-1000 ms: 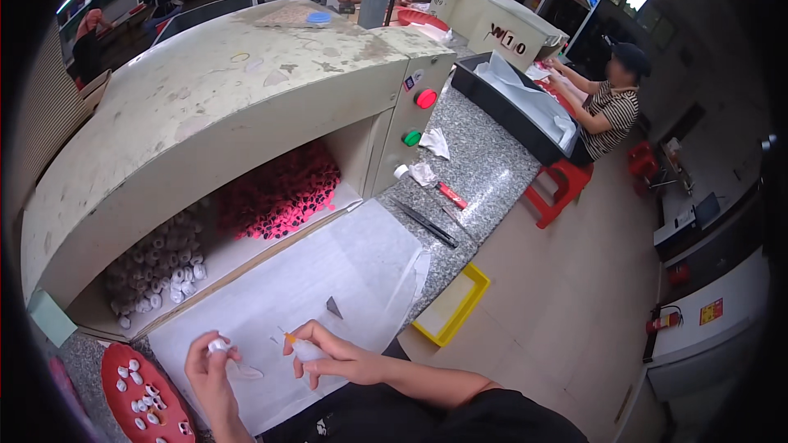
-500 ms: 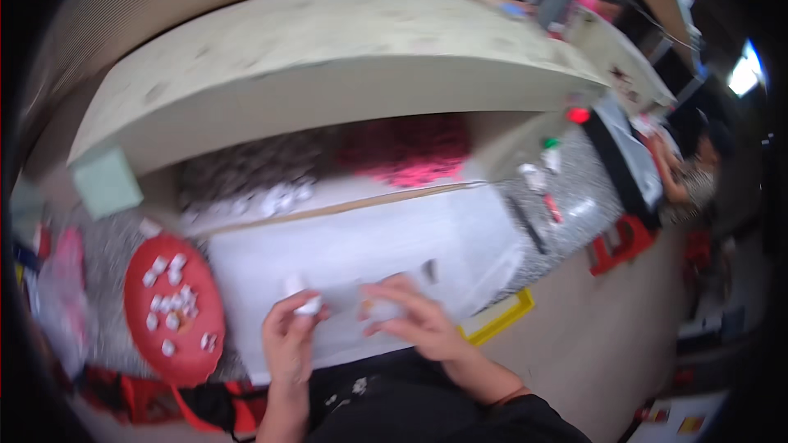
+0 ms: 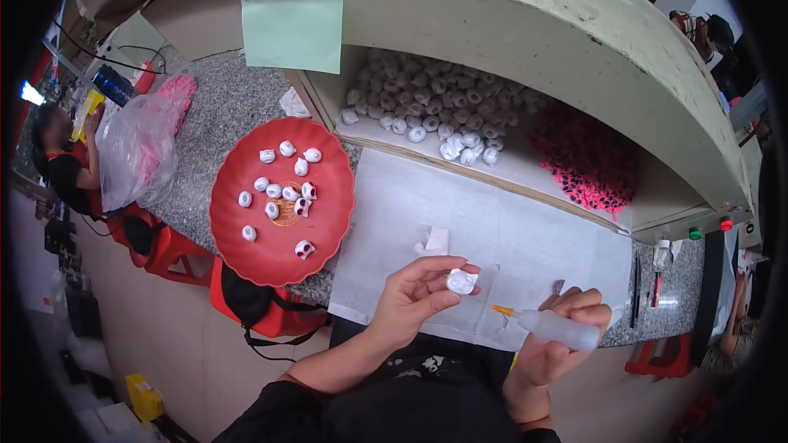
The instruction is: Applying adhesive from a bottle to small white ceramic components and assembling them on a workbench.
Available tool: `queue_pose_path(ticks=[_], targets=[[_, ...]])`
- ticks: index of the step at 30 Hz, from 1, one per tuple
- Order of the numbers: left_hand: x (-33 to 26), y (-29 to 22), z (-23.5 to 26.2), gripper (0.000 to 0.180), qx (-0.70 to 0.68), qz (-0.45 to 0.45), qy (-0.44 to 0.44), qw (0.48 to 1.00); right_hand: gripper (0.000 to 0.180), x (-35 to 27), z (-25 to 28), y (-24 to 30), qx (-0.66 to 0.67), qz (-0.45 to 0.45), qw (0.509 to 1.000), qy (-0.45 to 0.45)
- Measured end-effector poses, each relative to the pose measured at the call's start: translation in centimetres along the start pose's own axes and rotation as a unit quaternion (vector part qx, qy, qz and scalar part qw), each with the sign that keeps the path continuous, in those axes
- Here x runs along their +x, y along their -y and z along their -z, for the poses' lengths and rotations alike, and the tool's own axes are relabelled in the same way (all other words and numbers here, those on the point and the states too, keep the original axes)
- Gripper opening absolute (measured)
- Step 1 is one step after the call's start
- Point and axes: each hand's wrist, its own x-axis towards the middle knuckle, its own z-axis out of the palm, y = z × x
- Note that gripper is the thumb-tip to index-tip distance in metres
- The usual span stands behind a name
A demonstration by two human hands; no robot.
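Over the white paper sheet [image 3: 402,189], my left hand [image 3: 410,299] pinches a small rounded white piece [image 3: 461,281] between thumb and fingers. My right hand [image 3: 542,361] is wrapped round a translucent squeeze bottle [image 3: 566,331], tilted so that its orange nozzle [image 3: 502,310] points at the white piece. A gap separates the nozzle from the piece. Just beyond my left hand, a folded white scrap [image 3: 437,239] lies on the sheet. To the left, a red scalloped tray [image 3: 246,258] holds several similar white pieces, a few with dark and pink marks.
A pale hooded shelf box [image 3: 492,12] stands behind the sheet, with heaps of white pieces [image 3: 435,98] and pink-and-black bits [image 3: 587,160] inside. A clear plastic bag [image 3: 135,156] lies far left, near another person [image 3: 70,164]. Red stools [image 3: 279,324] stand below the table edge.
My view has swung left, bringing the red tray nearer the middle. My hands stay close together; the left still holds a white piece, and the bottle now shows clearly in the right.
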Motion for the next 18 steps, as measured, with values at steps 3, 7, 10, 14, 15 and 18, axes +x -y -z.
queue_pose_path(ticks=[3, 7, 10, 14, 15, 18], targets=[[0.0, 0.0, 0.0, 0.036, -0.013, -0.001, -0.004, 1.000, 0.041, -0.6, -0.4, -0.2, -0.087, 0.083, 0.992, 0.030], [0.0, -0.1, -0.2, 0.036, -0.020, -0.015, 0.000, 1.000, 0.046, -1.2, -0.3, -0.4, -0.117, 0.130, 0.981, 0.078], [0.0, -0.1, -0.4, 0.037, -0.021, -0.007, 0.003, 1.000, 0.045, -1.4, -0.2, -0.2, -0.125, 0.144, 0.977, 0.094], [-0.2, 0.0, -0.4, 0.036, -0.019, 0.002, 0.008, 1.000, 0.046, -1.9, -0.1, -0.4, -0.135, 0.137, 0.980, 0.053], [-0.2, -0.1, -0.5, 0.036, -0.019, 0.009, 0.008, 1.000, 0.046, -1.9, -0.1, -0.4, -0.131, 0.138, 0.980, 0.059], [-0.2, 0.0, -0.5, 0.036, -0.017, 0.005, 0.008, 1.000, 0.046, -1.8, -0.1, -0.3, -0.138, 0.139, 0.978, 0.069]])
